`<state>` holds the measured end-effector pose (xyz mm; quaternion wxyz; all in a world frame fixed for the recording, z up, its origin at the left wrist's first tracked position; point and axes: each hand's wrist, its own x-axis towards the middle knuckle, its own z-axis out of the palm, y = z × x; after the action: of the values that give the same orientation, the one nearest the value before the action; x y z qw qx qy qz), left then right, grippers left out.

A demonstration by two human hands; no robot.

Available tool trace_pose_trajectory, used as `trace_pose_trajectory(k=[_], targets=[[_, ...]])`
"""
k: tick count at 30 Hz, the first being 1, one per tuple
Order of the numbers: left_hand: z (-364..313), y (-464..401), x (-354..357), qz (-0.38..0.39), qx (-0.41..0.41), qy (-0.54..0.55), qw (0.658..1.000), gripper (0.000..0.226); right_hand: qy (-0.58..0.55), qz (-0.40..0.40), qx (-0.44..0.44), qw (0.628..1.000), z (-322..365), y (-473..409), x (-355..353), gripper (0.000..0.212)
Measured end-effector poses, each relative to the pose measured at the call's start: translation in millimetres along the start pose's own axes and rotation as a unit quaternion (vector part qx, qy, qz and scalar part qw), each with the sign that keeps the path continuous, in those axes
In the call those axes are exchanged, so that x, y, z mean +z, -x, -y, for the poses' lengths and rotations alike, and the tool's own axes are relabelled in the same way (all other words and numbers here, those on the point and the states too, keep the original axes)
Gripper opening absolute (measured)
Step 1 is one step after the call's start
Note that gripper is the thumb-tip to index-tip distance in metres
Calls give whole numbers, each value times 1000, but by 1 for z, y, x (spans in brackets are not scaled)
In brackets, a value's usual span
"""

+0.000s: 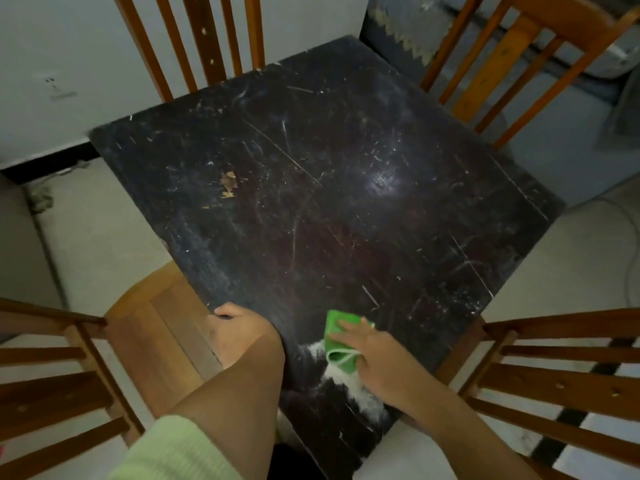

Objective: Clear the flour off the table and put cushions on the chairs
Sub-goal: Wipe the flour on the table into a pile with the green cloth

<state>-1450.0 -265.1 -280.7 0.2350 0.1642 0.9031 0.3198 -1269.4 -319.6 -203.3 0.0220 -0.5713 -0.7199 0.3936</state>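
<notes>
Overhead, a dark, badly scratched square table filled most of the head view, turned so one corner pointed toward the person at six o'clock. Four slatted wooden chairs ringed it: one chair back at twelve o'clock, another at two o'clock, a third at four o'clock, and a fourth at eight o'clock, its bare wooden seat tucked partly under the table's edge. No seat that showed had a cushion on it. The left hand, on an arm with a pale green sleeve pushed up, gripped the table's edge at seven o'clock, fingers curled over the rim. The right hand lay with fingers spread over a crumpled green cloth, pressing it onto the tabletop near the corner at six o'clock. White flour lay in a smeared streak on the table just below and touching the cloth, running toward the near corner.
</notes>
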Motion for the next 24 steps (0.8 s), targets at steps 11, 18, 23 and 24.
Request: trace_pose_trajectory(k=[11, 18, 23, 24], targets=[[10, -4, 0, -49, -113, 88, 989, 46, 105, -156, 98, 977, -69, -9, -50, 63], [7, 3, -20, -33, -41, 28, 998, 42, 179, 4, 114, 977, -85, -5, -42, 78], [-2, 20, -54, 63, -27, -18, 998, 48, 259, 45, 106, 959, -33, -20, -83, 65], [-2, 32, -65, 70, 34, -44, 996, 47, 269, 27, 73, 960, -14, -19, -84, 60]])
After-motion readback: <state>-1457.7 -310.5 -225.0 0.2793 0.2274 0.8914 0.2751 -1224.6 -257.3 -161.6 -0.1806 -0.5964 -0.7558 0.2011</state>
